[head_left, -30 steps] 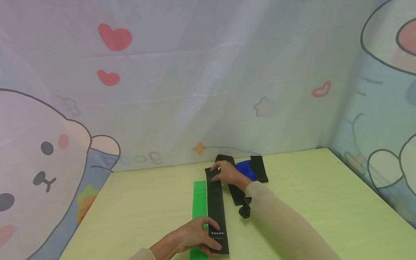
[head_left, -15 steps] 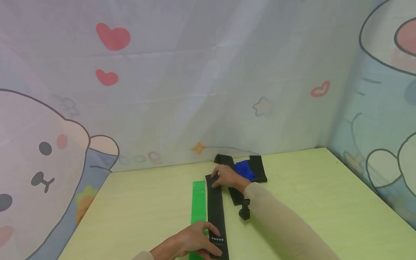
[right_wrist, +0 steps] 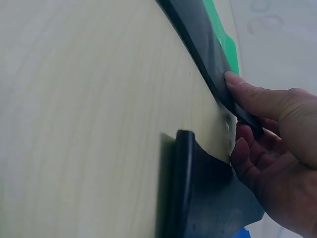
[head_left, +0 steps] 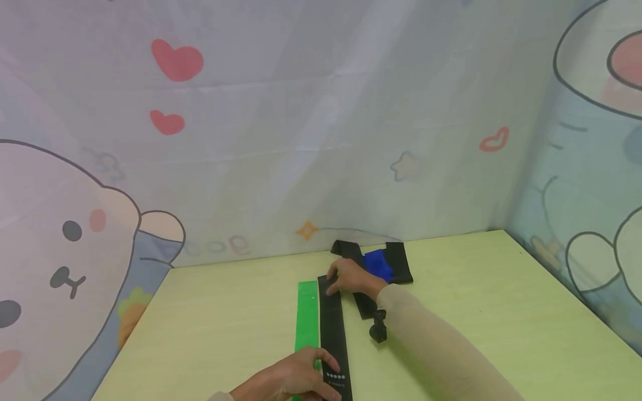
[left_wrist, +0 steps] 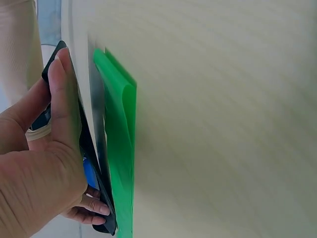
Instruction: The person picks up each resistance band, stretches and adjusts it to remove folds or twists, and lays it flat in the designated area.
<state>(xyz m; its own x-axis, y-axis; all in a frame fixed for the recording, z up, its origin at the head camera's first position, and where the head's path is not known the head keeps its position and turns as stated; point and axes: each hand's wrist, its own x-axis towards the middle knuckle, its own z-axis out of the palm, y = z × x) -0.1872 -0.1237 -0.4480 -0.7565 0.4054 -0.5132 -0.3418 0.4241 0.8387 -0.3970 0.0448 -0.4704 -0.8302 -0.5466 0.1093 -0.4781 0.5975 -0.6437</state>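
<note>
A black resistance loop band (head_left: 332, 326) with dots and small print at its near end lies lengthwise, just right of a green resistance band (head_left: 307, 317). My left hand (head_left: 299, 372) grips the black band's near end, fingers spread across its width and crossing over the green band. At the far end my right hand (head_left: 353, 276) pinches the same band, the thumb (right_wrist: 242, 91) on its face and fingers behind. In the left wrist view the green band (left_wrist: 119, 129) shows as a folded, doubled loop. The black band's nearest tip runs out of the head view.
Behind and right of my right hand lie another black band (head_left: 365, 306), a bunched blue band (head_left: 378, 264) and a further black piece (head_left: 399, 263). They sit on a pale wooden table (head_left: 481, 312). A printed cloth backdrop (head_left: 261, 167) rises along the table's back edge.
Both hands have drawn the black band nearer to me, so its far end now lies about level with the green band's far end. The green band and the pile stay put.
</note>
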